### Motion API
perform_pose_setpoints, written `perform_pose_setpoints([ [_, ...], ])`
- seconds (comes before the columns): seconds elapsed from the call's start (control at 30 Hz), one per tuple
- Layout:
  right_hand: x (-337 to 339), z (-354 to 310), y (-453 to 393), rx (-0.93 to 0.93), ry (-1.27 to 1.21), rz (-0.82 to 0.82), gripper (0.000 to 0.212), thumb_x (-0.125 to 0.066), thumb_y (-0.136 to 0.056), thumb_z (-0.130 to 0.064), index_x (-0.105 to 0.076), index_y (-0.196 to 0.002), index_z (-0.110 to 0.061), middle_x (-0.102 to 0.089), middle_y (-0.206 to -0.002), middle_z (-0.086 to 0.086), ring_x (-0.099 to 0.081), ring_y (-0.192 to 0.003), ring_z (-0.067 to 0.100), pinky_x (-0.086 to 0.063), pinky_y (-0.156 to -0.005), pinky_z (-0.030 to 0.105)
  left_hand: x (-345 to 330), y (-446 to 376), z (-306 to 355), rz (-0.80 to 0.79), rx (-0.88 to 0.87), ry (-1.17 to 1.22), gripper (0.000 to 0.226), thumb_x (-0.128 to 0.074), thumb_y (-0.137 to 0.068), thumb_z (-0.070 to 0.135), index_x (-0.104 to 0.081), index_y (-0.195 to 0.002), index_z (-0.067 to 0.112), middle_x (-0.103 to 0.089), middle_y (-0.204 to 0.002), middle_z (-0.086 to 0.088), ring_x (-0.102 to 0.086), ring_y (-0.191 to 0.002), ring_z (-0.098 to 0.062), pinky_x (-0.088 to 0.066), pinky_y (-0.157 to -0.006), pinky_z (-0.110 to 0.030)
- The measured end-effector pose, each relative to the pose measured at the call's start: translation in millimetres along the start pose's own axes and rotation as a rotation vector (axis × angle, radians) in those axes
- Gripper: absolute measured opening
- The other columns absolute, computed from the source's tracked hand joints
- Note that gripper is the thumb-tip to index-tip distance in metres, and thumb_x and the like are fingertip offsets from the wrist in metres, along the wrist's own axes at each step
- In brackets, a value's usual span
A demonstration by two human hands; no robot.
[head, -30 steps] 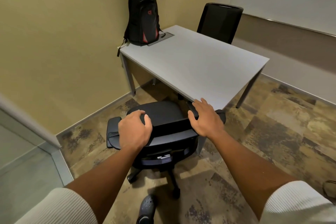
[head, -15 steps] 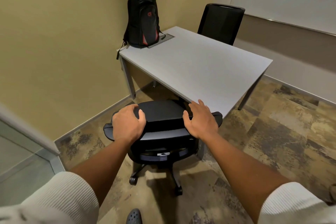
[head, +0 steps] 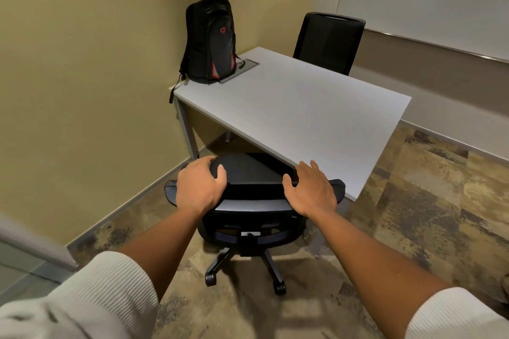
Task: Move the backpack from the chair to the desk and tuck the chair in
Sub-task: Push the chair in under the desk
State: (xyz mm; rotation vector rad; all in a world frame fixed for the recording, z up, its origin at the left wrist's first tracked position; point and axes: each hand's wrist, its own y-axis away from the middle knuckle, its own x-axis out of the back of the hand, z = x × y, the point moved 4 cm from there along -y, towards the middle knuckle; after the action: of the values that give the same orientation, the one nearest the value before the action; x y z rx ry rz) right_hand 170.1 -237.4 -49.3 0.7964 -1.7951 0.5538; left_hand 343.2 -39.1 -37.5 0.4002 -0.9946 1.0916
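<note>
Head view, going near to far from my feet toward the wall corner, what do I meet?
First the castor base of the office chair → left hand and right hand on its backrest → desk → backpack standing on the desk's far corner. The second chair is left out: its depth against the backpack is unclear.

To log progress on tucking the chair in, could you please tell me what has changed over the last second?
The chair has rolled forward, its seat front now under the desk edge. The left hand still grips the backrest top and the right hand still presses on it; nothing was let go. The backpack stays upright on the desk's far corner; the far chair is unmoved.
</note>
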Motion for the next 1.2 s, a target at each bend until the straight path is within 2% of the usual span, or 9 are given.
perform_pose_setpoints([
  [0.27, -22.0, -46.2, -38.9, -0.092, 0.018, 0.047, 0.071, -0.025, -0.093, -0.056, -0.040, -0.145, -0.010, -0.038, -0.154, 0.005, -0.017, -0.147, 0.023, -0.028, -0.114, 0.042, 6.6, -72.6, -32.7, -0.035, -0.086, -0.002, 0.053, -0.044, -0.088, 0.052, -0.063, -0.128, 0.021, -0.068, -0.125, -0.001, -0.062, -0.113, -0.026, -0.049, -0.100, -0.043],
  [0.57, -38.6, -78.3, -87.8, -0.177, 0.027, 0.059, 0.071, -0.025, -0.095, -0.056, -0.035, -0.149, -0.011, -0.031, -0.158, 0.003, -0.014, -0.148, 0.021, -0.021, -0.116, 0.040, 6.3, -143.5, -51.4, -0.050, -0.105, 0.053, 0.054, -0.045, -0.088, 0.054, -0.062, -0.129, 0.023, -0.067, -0.127, 0.002, -0.060, -0.116, -0.025, -0.048, -0.101, -0.044],
  [0.77, -44.6, -90.7, -127.5, -0.221, 0.045, 0.059, 0.070, -0.026, -0.095, -0.056, -0.034, -0.149, -0.012, -0.030, -0.159, 0.001, -0.013, -0.149, 0.019, -0.020, -0.117, 0.039, -3.8, -196.2, -55.1, -0.126, -0.175, 0.034, 0.054, -0.042, -0.089, 0.054, -0.061, -0.127, 0.021, -0.069, -0.123, -0.002, -0.062, -0.110, -0.027, -0.050, -0.095, -0.044],
  [0.9, -49.5, -102.2, -156.3, -0.253, 0.050, 0.062, 0.071, -0.026, -0.095, -0.057, -0.034, -0.149, -0.012, -0.029, -0.159, 0.002, -0.013, -0.149, 0.020, -0.021, -0.117, 0.040, -8.2, -234.2, -59.9, -0.139, -0.214, 0.024, 0.055, -0.045, -0.090, 0.053, -0.062, -0.128, 0.017, -0.068, -0.124, -0.004, -0.062, -0.110, -0.027, -0.050, -0.096, -0.042],
  [1.03, -56.8, -115.6, -182.2, -0.284, 0.054, 0.079, 0.071, -0.025, -0.095, -0.057, -0.035, -0.149, -0.011, -0.031, -0.158, 0.003, -0.015, -0.148, 0.021, -0.022, -0.117, 0.040, -11.4, -270.3, -66.1, -0.158, -0.230, 0.020, 0.050, -0.045, -0.089, 0.054, -0.065, -0.118, 0.019, -0.071, -0.115, -0.002, -0.064, -0.100, -0.026, -0.051, -0.090, -0.041],
  [1.13, -61.1, -125.8, -200.7, -0.313, 0.044, 0.095, 0.073, -0.024, -0.095, -0.057, -0.034, -0.149, -0.010, -0.030, -0.159, 0.004, -0.014, -0.148, 0.021, -0.019, -0.118, 0.039, -15.1, -298.1, -69.0, -0.185, -0.267, 0.022, 0.053, -0.049, -0.090, 0.053, -0.062, -0.127, 0.016, -0.067, -0.127, -0.005, -0.060, -0.114, -0.027, -0.046, -0.100, -0.042],
  [1.2, -64.6, -133.0, -210.3, -0.336, 0.036, 0.097, 0.073, -0.023, -0.095, -0.057, -0.033, -0.150, -0.010, -0.028, -0.159, 0.005, -0.013, -0.149, 0.021, -0.017, -0.118, 0.037, -15.7, -315.4, -71.1, -0.185, -0.292, 0.015, 0.056, -0.052, -0.090, 0.052, -0.060, -0.132, 0.015, -0.065, -0.131, -0.007, -0.059, -0.118, -0.028, -0.045, -0.101, -0.040],
])
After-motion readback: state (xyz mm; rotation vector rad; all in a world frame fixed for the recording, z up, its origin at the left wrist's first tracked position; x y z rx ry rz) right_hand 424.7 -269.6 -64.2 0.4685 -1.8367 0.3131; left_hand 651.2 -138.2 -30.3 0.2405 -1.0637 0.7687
